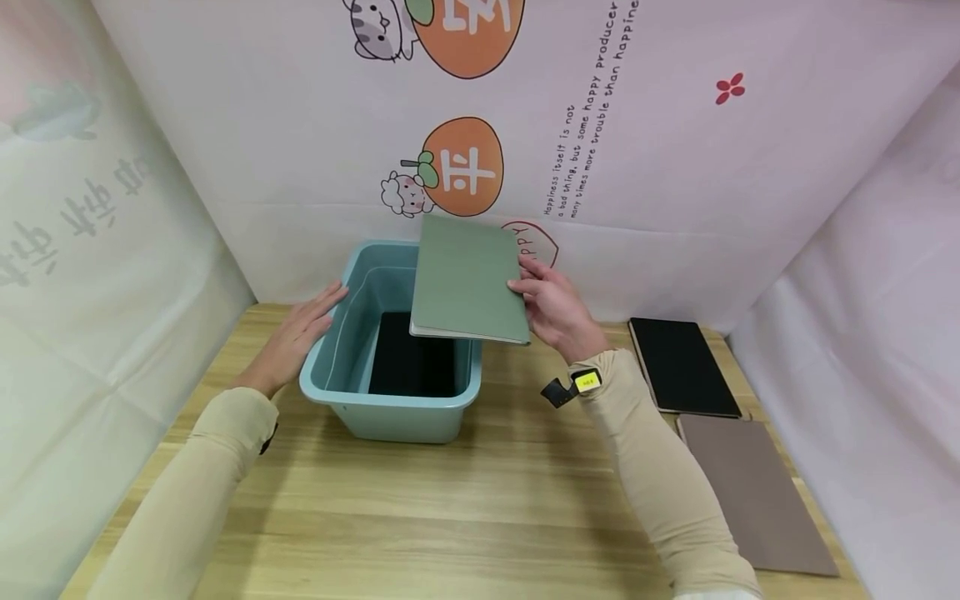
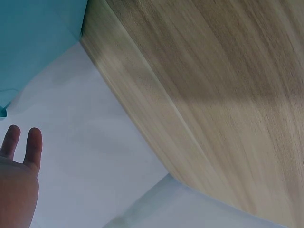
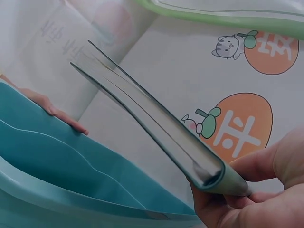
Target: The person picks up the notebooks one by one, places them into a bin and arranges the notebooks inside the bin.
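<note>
My right hand [image 1: 557, 312] pinches a green notebook [image 1: 468, 279] by its right edge, thumb on top. The notebook is held over the right side of a blue plastic bin [image 1: 405, 421]. In the right wrist view the notebook's spine [image 3: 228, 183] lies between thumb and fingers, and its covers spread slightly apart at the far end. My left hand [image 1: 296, 337] rests against the bin's left rim, fingers extended. A black flat item [image 1: 412, 367] lies inside the bin, partly hidden by the notebook.
A black notebook [image 1: 684, 367] lies on the wooden table [image 1: 450, 517] to the right. In front of it is a brown notebook [image 1: 757, 492], partly covered by my right sleeve. White printed cloth [image 1: 637, 167] stands behind and at both sides.
</note>
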Demonstrator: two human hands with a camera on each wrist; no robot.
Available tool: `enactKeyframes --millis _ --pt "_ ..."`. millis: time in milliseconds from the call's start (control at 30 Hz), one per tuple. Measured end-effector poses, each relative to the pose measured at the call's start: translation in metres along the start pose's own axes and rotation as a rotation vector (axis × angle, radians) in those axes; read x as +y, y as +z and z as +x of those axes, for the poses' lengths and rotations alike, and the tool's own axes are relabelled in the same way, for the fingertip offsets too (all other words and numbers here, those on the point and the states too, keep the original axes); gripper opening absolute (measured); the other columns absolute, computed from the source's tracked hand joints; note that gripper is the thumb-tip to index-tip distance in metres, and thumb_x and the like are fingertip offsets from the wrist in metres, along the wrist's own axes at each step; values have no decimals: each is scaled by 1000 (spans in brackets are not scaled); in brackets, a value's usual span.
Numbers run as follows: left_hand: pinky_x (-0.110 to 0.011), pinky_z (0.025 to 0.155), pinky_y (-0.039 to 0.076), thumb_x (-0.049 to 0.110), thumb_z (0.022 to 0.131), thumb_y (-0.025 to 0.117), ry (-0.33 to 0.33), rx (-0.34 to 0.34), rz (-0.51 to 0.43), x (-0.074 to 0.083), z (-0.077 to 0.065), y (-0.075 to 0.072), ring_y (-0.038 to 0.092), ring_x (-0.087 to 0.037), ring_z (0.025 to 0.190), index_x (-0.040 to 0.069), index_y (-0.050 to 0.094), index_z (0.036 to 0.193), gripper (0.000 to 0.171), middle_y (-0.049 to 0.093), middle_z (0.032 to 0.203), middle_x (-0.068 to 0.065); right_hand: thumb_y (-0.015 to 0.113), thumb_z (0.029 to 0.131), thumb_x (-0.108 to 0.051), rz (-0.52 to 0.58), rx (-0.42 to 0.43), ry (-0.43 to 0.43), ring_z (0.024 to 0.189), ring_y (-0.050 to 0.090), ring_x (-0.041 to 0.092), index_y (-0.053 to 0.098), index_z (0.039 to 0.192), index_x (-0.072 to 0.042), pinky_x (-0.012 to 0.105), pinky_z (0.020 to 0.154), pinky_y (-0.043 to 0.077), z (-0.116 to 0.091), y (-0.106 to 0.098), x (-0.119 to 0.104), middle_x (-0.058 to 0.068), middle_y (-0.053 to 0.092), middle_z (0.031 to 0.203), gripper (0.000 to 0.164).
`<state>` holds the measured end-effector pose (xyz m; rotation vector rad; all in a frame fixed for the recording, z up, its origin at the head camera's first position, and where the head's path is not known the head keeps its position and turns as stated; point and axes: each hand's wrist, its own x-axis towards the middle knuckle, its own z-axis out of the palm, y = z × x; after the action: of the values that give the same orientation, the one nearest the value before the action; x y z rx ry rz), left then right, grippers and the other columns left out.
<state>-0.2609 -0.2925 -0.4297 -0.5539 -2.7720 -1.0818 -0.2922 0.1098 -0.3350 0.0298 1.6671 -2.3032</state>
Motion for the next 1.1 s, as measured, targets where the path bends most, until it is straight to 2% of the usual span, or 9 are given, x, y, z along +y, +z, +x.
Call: enactKeyframes --millis 333,633,933,1100 --pt "-69 122 13 41 112 30 -11 -1 1 -1 3 1 16 -34 159 39 27 161 49 15 173 9 49 102 6 39 -11 24 147 36 21 26 163 -18 45 125 33 6 11 6 4 28 162 70" --pt "-71 122 12 41 112 30 2 -5 -4 -4 3 1 14 -36 159 37 26 162 50 15 173 6 49 101 9 58 -35 27 149 31 21 24 163 -17 43 126 30 10 25 10 3 24 164 72" --pt "-69 123 11 42 112 29 0 0 2 -5 1 0 14 -34 160 40 25 161 50 14 173 10 50 100 9 85 -28 16 146 38 21 28 162 -13 42 125 33 16 41 18 8 35 158 69" --pt "-69 123 12 43 112 29 6 6 5 -6 1 0 15 -36 159 40 25 161 50 15 173 8 50 101 8 109 -23 28 147 35 18 27 162 -14 41 126 30 17 50 22 7 34 161 68"
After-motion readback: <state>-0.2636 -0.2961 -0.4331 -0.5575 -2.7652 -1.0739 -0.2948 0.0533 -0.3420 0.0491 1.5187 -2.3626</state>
